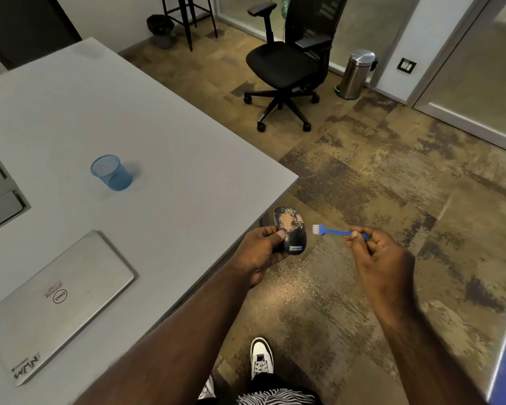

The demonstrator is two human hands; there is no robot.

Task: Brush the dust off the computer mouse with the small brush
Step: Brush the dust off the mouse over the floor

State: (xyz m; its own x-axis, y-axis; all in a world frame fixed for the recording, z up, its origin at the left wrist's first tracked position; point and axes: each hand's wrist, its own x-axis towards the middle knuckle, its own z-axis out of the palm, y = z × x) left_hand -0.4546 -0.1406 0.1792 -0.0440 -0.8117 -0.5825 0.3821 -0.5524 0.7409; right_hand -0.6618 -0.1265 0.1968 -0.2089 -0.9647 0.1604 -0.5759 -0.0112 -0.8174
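Left hand (257,252) grip pinches the dusty mouse (289,230) off the desk (158,141) edge, right hand (374,252) grip pinches the small brush (338,232), bristles just beside it (not touching); risk: hard strokes could twist the mouse loose.

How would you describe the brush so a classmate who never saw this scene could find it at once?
Start at the grey table and go to its near corner, where the left hand holds a dusty black mouse out over the floor. Just beside it, the right hand pinches the brush: thin, blue-handled, white-bristled.
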